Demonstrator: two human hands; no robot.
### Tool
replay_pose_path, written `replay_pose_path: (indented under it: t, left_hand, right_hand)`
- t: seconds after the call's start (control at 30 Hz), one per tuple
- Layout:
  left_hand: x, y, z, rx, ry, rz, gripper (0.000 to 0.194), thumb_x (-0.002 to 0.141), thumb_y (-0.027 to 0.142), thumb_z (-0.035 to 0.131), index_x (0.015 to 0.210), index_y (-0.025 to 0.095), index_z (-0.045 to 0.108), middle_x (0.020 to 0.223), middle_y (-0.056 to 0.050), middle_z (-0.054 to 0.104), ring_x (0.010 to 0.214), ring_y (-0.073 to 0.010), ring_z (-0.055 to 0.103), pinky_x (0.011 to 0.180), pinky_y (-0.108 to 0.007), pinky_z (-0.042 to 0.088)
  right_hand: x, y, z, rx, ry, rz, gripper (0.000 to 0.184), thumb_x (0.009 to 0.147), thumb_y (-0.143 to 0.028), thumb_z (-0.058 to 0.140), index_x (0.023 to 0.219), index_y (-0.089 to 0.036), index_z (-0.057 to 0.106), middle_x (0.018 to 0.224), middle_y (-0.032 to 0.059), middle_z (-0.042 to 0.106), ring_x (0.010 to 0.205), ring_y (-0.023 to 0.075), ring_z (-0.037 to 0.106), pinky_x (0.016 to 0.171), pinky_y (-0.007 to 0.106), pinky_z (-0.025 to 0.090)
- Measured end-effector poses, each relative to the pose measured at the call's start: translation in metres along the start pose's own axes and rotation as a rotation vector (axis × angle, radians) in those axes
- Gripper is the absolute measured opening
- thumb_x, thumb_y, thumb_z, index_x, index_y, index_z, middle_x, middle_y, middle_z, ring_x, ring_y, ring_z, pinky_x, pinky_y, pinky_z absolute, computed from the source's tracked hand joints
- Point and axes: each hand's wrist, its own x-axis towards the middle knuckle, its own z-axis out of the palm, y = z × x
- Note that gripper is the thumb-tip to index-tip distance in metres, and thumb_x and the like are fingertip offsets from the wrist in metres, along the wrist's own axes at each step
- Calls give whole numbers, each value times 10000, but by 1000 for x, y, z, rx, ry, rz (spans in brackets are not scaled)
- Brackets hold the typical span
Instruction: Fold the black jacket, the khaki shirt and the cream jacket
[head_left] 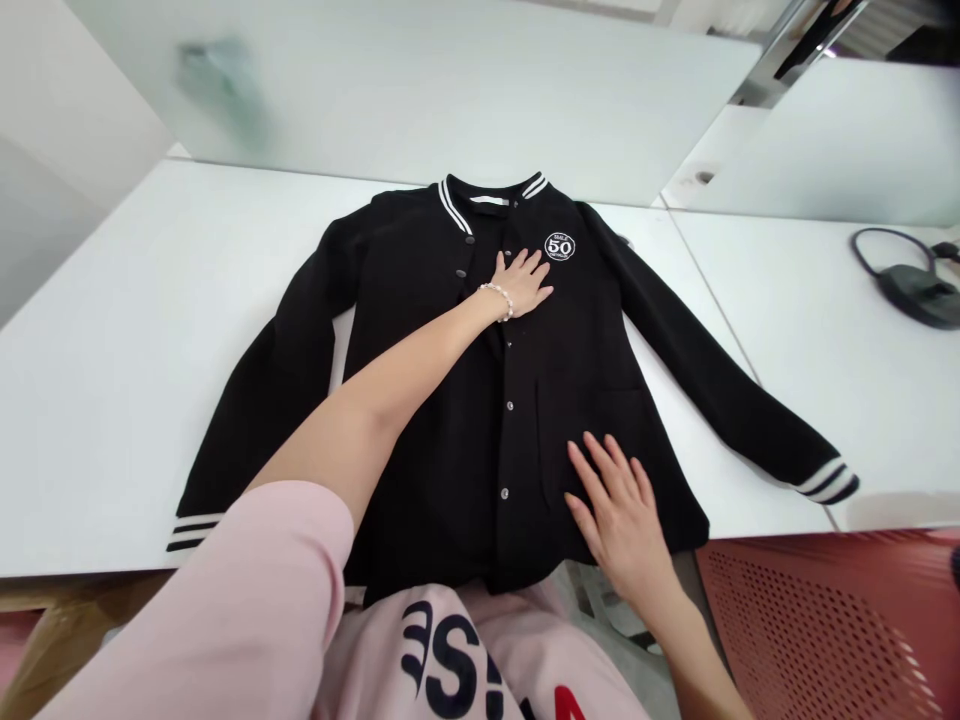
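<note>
Resting hands: the left hand (521,282), wearing a white pearl bracelet (496,300), lies flat with its fingers slightly spread, holding nothing; the right hand (619,505) lies flat with its fingers fanned wider, also holding nothing.
Jacket: a black button-front varsity jacket with white-striped collar and cuffs (465,450) lies face up on the table, sleeves spread; the left hand touches its chest beside a round white "50" badge (559,246), the right its lower front.
Handling: light, flat palms keep cloth from bunching.
Around: a white tabletop (112,400), a frosted glass panel (412,90), a black corded device (916,290), a red perforated chair (825,630).
In the way: the left forearm and its pale pink sleeve (195,610) cover part of the jacket.
</note>
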Motion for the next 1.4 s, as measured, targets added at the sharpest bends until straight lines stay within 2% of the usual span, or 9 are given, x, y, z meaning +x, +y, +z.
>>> replay_pose_path:
  t: [0.33,0.53,0.63,0.73,0.87,0.97,1.07,1.2,1.4]
  left_hand:
    - [13,-1,-6,-87,8,-10,587,991,438,301,1516,179,335,1627,-69,190,1523,-276,102,1217,-645,27]
    - [-34,-17,-34,-21,-128,16,648,997,451,294,1561,147,193,1645,-95,77,1524,-309,52,1211,-612,183]
    - [-70,-30,-47,42,-138,11,665,996,449,309,1550,96,200,1621,-167,146,1507,-334,133,1215,-578,198]
    - [-111,-46,-54,83,-99,61,635,988,440,352,1517,103,252,1571,-189,267,1474,-309,236,1194,-593,234]
    - [-158,-66,-55,146,-54,108,570,967,434,418,1433,106,380,1528,-178,334,1439,-293,298,1182,-506,308]
    - [-176,-72,-55,192,-74,73,541,962,401,437,1400,84,415,1516,-180,353,1439,-294,303,1201,-438,295]
    - [-175,-65,-59,227,-60,29,536,943,364,470,1394,79,418,1434,-178,440,1343,-298,422,1131,-398,397]
    - [-155,-45,-65,349,-4,-89,597,885,335,547,1394,54,410,1289,-209,502,1168,-352,519,961,-425,505]
    - [-119,-32,-70,351,-43,-245,552,833,219,609,1330,42,448,1284,-228,487,1174,-373,524,950,-422,508]
  right_hand:
    - [2,52,-1,-137,49,179,575,1063,-493,223,1543,-195,331,1578,92,298,1466,304,234,1113,523,319]
    - [4,91,-2,-134,29,213,589,1061,-479,196,1539,-160,328,1562,141,313,1446,324,277,1083,589,341]
    - [9,92,-9,-112,30,151,539,1063,-419,226,1479,-137,420,1550,190,309,1446,354,264,1077,641,317]
    - [23,58,-24,-51,186,120,446,1049,-373,362,1361,-102,530,1530,231,307,1405,376,329,1085,625,329]
    - [40,-31,-34,282,213,-99,268,1010,-197,483,1241,-126,597,1312,162,542,1202,266,533,1012,429,474]
    - [48,-97,-21,546,-13,-349,212,994,-129,467,1120,-134,638,1140,115,613,959,212,605,841,345,540]
    - [57,-140,-3,860,-297,-454,256,995,-149,485,1217,-134,609,1111,95,602,848,162,616,776,275,549]
    - [72,-168,11,1244,-506,-358,450,966,-192,569,1410,-180,490,1196,94,540,905,138,644,814,244,553]
    - [76,-191,20,1630,-806,-152,599,874,-234,702,1426,-220,471,1208,91,499,987,173,652,797,259,571]
